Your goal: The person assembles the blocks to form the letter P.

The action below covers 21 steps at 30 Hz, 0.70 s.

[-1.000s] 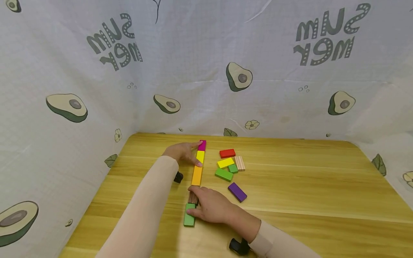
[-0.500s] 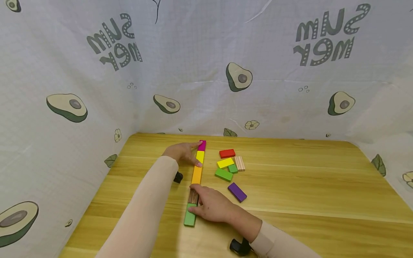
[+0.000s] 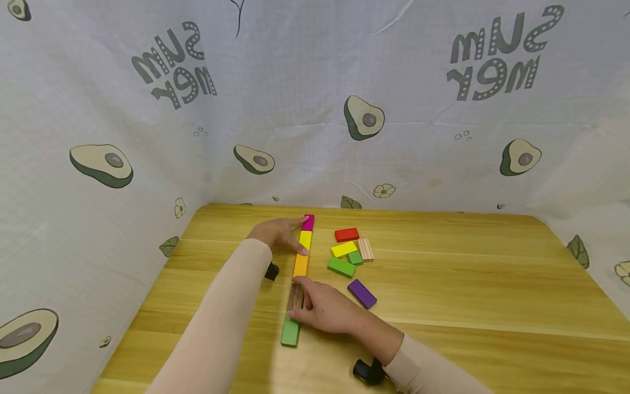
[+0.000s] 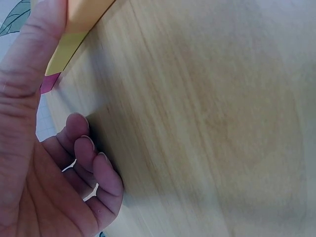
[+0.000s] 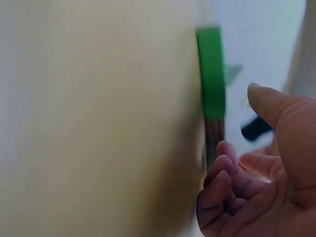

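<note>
Head: row of blks on tabletop (image 3: 467, 262), far to near: magenta blk (image 3: 308, 225), yellow blk (image 3: 305, 238), orange blk (image 3: 301, 266), brown blk (image 3: 295, 297), lt-green blk (image 3: 290, 332). L hand (image 3: 277, 232) wide: index tip on magenta, thumb at yellow/orange joint. R hand (image 3: 327, 309) wide too: index at orange/brown joint, thumb by brown/lt-green joint. Loose, R of row: red blk (image 3: 346, 235), 2nd yellow blk (image 3: 343, 249), striped blk (image 3: 366, 250), small green blk (image 3: 355, 258), longer green blk (image 3: 342, 267), purple blk (image 3: 361, 294).
L wrist: thumb at orange; 3 fingertips loosely bent near tabletop.
R wrist: blurry; thumb apart from lt-green, bent fingertips just beside brown, contact unclear.
</note>
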Available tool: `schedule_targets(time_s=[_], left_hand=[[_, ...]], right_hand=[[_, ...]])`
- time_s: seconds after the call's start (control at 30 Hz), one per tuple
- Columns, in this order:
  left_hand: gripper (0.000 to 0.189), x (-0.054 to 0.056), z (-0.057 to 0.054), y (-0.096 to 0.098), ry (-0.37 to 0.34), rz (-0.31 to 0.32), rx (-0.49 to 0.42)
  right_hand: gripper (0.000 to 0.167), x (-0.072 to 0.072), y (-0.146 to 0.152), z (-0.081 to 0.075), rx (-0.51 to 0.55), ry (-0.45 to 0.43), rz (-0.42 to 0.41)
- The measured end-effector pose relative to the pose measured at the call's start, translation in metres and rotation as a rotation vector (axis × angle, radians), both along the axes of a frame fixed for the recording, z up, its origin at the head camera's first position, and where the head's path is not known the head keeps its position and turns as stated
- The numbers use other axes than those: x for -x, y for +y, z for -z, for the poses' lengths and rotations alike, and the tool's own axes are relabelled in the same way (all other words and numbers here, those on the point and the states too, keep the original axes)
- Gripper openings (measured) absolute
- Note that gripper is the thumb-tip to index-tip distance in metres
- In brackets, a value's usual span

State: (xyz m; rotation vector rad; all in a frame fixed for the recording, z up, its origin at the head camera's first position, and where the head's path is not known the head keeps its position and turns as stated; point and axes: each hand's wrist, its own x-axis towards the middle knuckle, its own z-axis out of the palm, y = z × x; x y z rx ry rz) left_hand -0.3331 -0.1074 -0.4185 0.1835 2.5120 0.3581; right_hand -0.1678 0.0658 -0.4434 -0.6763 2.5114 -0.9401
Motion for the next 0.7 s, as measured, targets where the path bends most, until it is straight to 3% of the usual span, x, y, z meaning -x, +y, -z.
schedule_targets(time_s=[0.13, 0.27, 0.33, 0.47, 0.57, 0.7], left_hand=[[0.113, -0.001, 0.000, -0.001, -0.006, 0.000, -0.004], [0.114, 0.002, 0.001, -0.001, -0.012, -0.010, -0.027], [0.114, 0.003, 0.003, -0.001, -0.019, -0.023, -0.035], [0.113, 0.004, 0.006, -0.002, -0.027, -0.032, -0.039], [0.114, 0.004, 0.007, -0.002, -0.026, -0.028, -0.035], [0.114, 0.005, 0.007, -0.002, -0.014, -0.021, -0.029]], right_hand=[[0.057, 0.025, 0.020, -0.004, 0.001, 0.115, 0.147], [0.043, 0.064, 0.053, -0.005, -0.124, 0.323, 0.349], [0.044, 0.084, 0.070, -0.002, -0.192, 0.344, 0.405], [0.047, 0.114, 0.091, 0.007, -0.214, 0.222, 0.400], [0.044, 0.130, 0.095, 0.010, -0.147, 0.104, 0.386], [0.042, 0.144, 0.093, 0.006, -0.072, 0.011, 0.439]])
